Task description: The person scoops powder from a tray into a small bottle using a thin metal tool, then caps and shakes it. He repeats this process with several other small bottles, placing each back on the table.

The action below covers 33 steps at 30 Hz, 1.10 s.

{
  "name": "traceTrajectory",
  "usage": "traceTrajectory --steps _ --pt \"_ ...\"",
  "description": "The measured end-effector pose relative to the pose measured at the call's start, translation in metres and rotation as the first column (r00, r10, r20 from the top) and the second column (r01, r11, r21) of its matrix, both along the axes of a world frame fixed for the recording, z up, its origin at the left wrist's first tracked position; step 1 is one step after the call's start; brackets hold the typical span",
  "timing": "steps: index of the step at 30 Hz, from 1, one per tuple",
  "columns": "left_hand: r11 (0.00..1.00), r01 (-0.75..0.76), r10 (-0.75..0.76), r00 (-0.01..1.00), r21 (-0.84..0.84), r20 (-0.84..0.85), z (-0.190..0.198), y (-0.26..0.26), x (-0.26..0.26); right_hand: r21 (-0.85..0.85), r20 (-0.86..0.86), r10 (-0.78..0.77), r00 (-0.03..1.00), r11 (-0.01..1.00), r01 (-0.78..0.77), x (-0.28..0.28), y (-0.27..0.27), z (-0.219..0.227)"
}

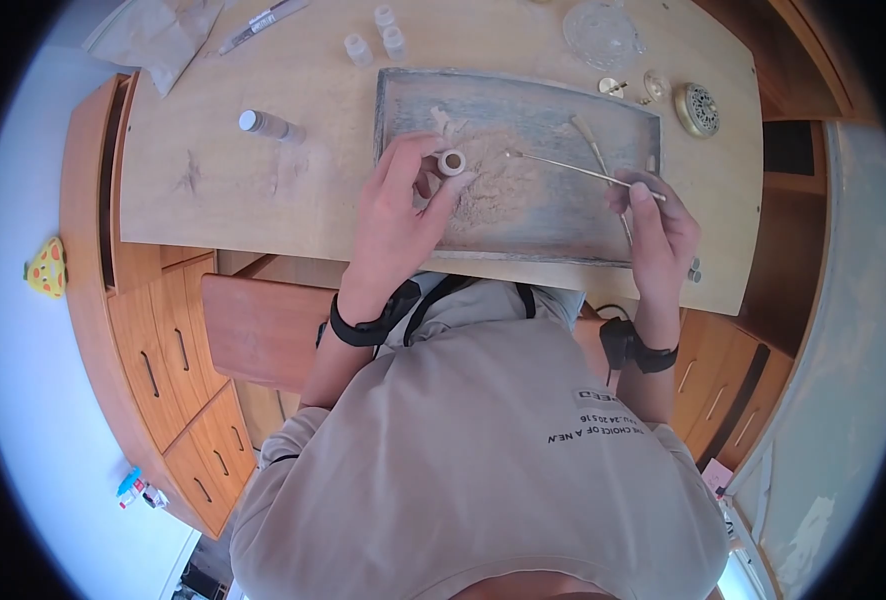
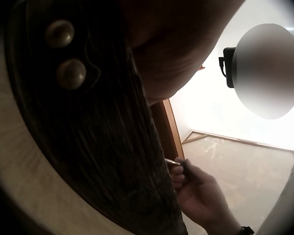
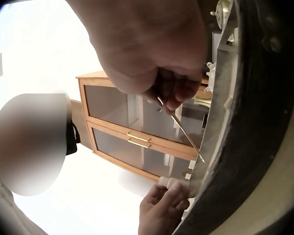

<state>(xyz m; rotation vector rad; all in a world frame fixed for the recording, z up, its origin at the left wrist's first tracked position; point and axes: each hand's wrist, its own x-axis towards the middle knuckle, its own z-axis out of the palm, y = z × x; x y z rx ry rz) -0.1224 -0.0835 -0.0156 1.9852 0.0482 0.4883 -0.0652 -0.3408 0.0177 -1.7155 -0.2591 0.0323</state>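
The left hand (image 1: 400,205) holds a small open vial (image 1: 451,163) between thumb and fingers over the left part of a shallow grey tray (image 1: 523,252). Brownish powder (image 1: 493,190) is spread in the tray. A thin brass tool (image 1: 573,168) is pinched in the right hand (image 1: 660,228), its small tip near the vial, above the powder. In the right wrist view the tool (image 3: 186,136) slants down from the right hand (image 3: 152,54), and the left hand (image 3: 161,210) shows beyond. A brass brush-like tool (image 1: 590,138) lies in the tray, partly behind the right hand.
A capped vial (image 1: 268,125) lies on the table (image 1: 193,200) at left. Several small clear vials (image 1: 393,42) stand behind the tray. A glass dish (image 1: 600,35), small brass pieces (image 1: 611,88) and a round pierced brass lid (image 1: 698,109) are at the back right. A bag (image 1: 158,40) and pen (image 1: 263,25) are back left.
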Motion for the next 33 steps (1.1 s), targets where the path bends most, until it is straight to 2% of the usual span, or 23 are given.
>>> traceTrajectory --steps 8,11,14,23,33 --pt "0.999 -0.028 0.028 1.0 0.041 0.004 0.005 -0.001 0.0 0.126 -0.294 0.167 0.941 0.983 -0.135 0.005 0.0 -0.021" --pt "0.998 -0.013 0.014 1.0 0.061 -0.012 0.005 0.0 0.0 0.245 -0.376 0.145 0.915 0.968 -0.053 0.005 0.001 -0.019" --pt "0.995 0.009 -0.008 1.0 0.099 -0.01 0.006 0.001 -0.001 0.34 -0.401 0.142 0.905 0.94 0.003 0.007 -0.006 -0.021" --pt "0.993 0.019 -0.021 1.0 0.113 0.017 0.0 0.0 0.002 0.447 -0.349 0.104 0.931 0.892 0.068 0.007 -0.021 -0.014" --pt "0.987 0.049 -0.051 0.999 0.151 0.008 0.004 0.001 0.002 0.462 -0.34 0.12 0.933 0.885 0.055 0.008 -0.015 -0.009"
